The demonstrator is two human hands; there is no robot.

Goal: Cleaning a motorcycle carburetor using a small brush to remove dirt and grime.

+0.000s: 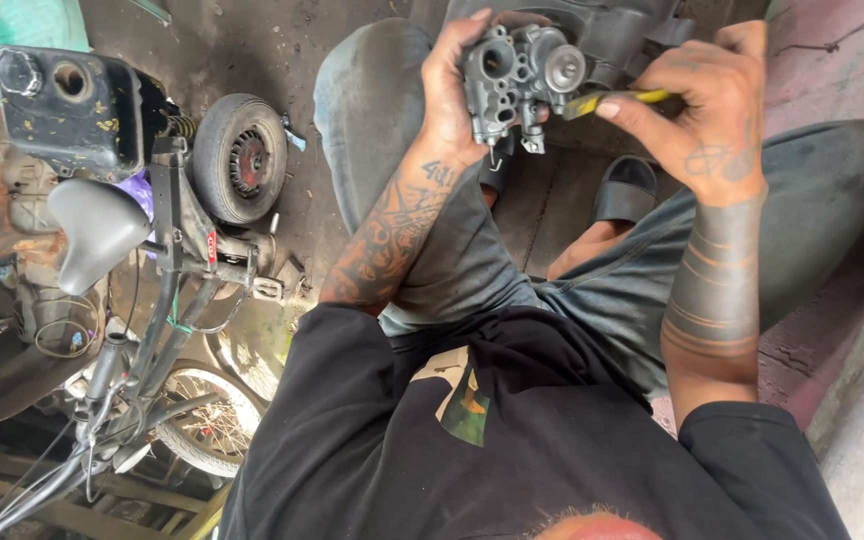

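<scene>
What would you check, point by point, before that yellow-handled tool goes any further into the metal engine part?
1. Left hand has a firm wrap on the grey carburettor: ok.
2. Right hand pinches the yellow-handled tool: ok.
3. Tool tip seated on a screw or port: cannot tell, the tip is hidden against the part.
4. Part held over the lap, away from the small motorbike: ok.
5. Fingers clear of the tool tip: ok.
6. Loose small pieces about to drop: cannot tell.

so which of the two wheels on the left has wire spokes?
The lower wheel, near the bottom edge: thin wire spokes inside a narrow rim. The upper wheel, beside the black fuel tank, is small, fat-tyred, with a solid hub.
</scene>
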